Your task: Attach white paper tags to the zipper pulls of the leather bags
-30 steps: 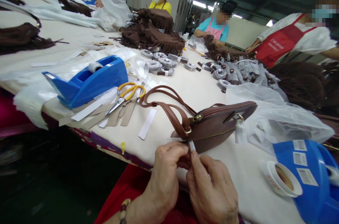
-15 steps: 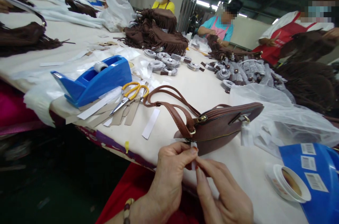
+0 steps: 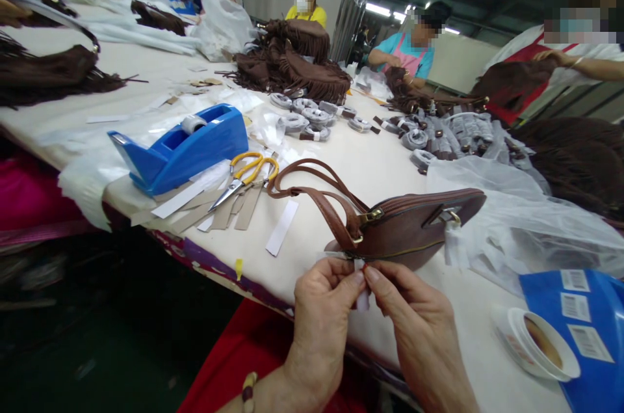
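Note:
A brown handbag (image 3: 409, 224) with a gold zipper pull lies on its side on the table, its strap (image 3: 322, 195) looping off to the left. At the bag's near end my left hand (image 3: 324, 309) pinches a small white strip (image 3: 362, 299). From the other side my right hand (image 3: 419, 322) closes thumb and fingers on the same strip. The fingertips of both hands almost meet there and partly cover it. More white wrapping (image 3: 455, 245) hangs from the metal fitting at the bag's far end.
Yellow-handled scissors (image 3: 244, 175) lie on paper strips beside a blue tape dispenser (image 3: 195, 146). A tape roll (image 3: 541, 341) sits by a blue labelled object (image 3: 585, 315) at right. Wrapped straps (image 3: 312, 119) and fringed bags (image 3: 292, 68) lie beyond. Several people work across the table.
My right hand has moved up, its thumb and fingers now closed near the top of the white strip. The strip's lower end shows more. A co-worker at right has shifted a dark bag.

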